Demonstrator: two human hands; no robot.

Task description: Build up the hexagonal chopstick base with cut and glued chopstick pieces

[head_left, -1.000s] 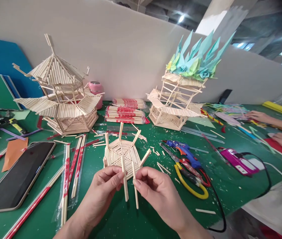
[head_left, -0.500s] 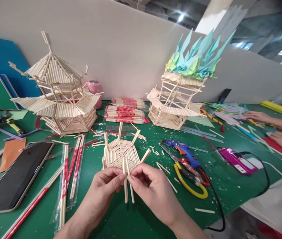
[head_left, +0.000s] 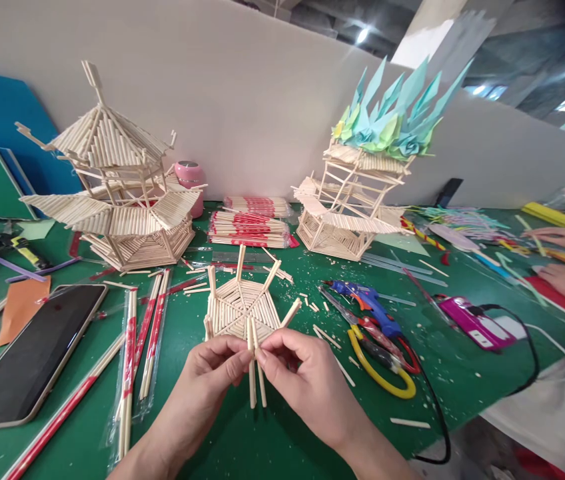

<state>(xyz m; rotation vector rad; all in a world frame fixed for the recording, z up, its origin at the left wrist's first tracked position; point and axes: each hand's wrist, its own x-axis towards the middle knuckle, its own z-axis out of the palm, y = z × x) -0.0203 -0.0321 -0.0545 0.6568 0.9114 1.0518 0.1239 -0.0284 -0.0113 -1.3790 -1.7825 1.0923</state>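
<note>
"Green table across the head view, pale wall behind it, and two stick houses stand at the back."

"Tell me about those!"

"Left house has a pointed roof, with a pink cup just behind it. Right house wears blue-green paper leaves. Between them, packs of sticks in red and clear wrap."

"And the hands?"

"Close together at the front! The left hand pinches one stick between thumb and fingers; the right hand pinches another stick the same way. Upper ends side by side, lower ends a little apart. Whether they touch at the fingertips, I can't tell."

"What's beyond them?"

"A six-sided stick base, flat on the table, short posts rising around its rim. The hands hide its near edge."

"Anything to the sides?"

"Phone and wrapped sticks at left; at right, a blue glue gun beside yellow-handled scissors. Far right, another person's hand rests over something red."
</note>
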